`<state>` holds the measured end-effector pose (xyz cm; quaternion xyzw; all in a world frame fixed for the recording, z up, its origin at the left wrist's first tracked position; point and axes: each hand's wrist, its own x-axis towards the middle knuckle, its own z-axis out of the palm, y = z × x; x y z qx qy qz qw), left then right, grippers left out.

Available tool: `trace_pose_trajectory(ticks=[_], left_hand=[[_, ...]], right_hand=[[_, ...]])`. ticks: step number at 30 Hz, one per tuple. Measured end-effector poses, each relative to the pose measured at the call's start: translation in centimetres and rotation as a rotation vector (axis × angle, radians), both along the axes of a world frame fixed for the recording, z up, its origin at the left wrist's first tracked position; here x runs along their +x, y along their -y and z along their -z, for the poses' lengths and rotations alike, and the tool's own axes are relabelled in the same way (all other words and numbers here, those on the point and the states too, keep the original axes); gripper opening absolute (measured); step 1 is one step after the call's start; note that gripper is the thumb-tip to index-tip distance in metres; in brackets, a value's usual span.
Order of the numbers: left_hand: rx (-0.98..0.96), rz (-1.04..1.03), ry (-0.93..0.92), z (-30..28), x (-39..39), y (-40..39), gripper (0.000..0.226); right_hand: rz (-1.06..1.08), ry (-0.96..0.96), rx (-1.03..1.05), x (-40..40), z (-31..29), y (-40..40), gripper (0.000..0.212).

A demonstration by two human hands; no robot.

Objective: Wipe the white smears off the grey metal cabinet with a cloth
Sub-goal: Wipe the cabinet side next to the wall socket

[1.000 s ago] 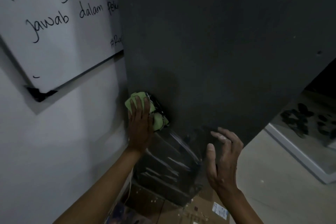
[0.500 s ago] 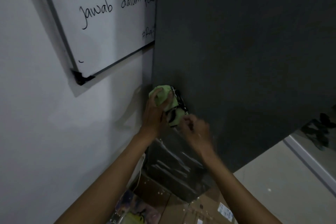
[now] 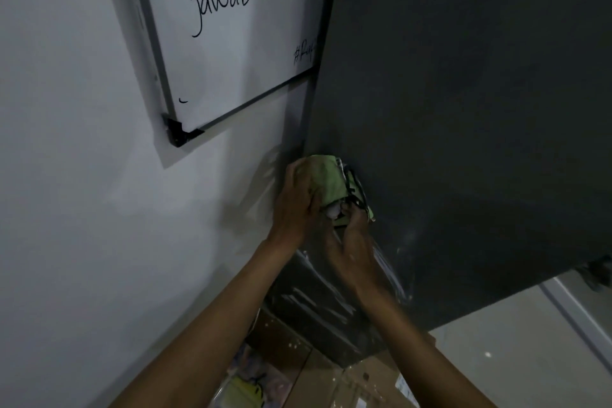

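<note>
Head view: both hands, left hand [image 3: 294, 205] and right hand [image 3: 351, 242], bunch soft, limp green cloth [image 3: 326, 180] against cabinet [image 3: 463, 109], smears [image 3: 394, 275] at 5 o'clock.

Whiteboard [image 3: 238, 43] left of cabinet [image 3: 463, 109]

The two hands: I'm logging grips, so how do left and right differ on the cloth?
The left hand wraps the upper, bunched part of the green cloth, nearer the wall; the right hand sits lower and pinches the cloth's bottom edge, beside the cabinet. The left shows its back, the right its thumb side. Both grip the same cloth.
</note>
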<state>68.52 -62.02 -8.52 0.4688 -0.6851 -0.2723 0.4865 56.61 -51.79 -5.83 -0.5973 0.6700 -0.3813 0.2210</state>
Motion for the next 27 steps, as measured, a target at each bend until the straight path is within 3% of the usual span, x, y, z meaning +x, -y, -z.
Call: trace_pose_trajectory(ticks=[3, 9, 11, 13, 15, 17, 20, 24, 27], left_hand=[[-0.016, -0.09, -0.103, 0.1, -0.7, 0.4, 0.062], [-0.078, -0.176, -0.152, -0.9, -2.9, 0.3, 0.043], [-0.092, -0.194, -0.146, -1.2, -3.4, 0.4, 0.041], [-0.109, -0.213, -0.105, -1.5, -3.2, 0.7, 0.043], [-0.124, -0.209, -0.046, -2.0, -2.5, 0.8, 0.043], [-0.171, -0.17, 0.027, -2.6, -1.9, 1.1, 0.039], [-0.185, -0.121, 0.035, -3.6, -1.6, 1.6, 0.032], [-0.162, -0.103, -0.076, -3.8, -1.9, 1.8, 0.029], [-0.143, -0.107, -0.058, -4.3, -2.2, 1.4, 0.028]], right_hand=[[-0.041, -0.094, -0.099, -0.4, 0.2, -0.8, 0.071], [-0.166, -0.106, -0.064, -1.3, -0.1, -2.6, 0.089], [-0.101, -0.194, -0.145, -1.6, 0.1, -3.1, 0.078], [-0.106, -0.322, -0.28, -2.1, 0.4, -3.2, 0.054], [-0.221, -0.457, -0.406, -3.1, 0.9, -2.6, 0.026], [-0.354, -0.552, -0.412, -3.9, 1.1, -1.1, 0.017], [-0.437, -0.645, -0.29, -4.4, 0.6, 1.2, 0.03], [-0.415, -0.787, -0.192, -4.4, -0.5, 1.2, 0.063], [-0.465, -0.961, -0.141, -4.0, -1.2, 0.6, 0.072]])
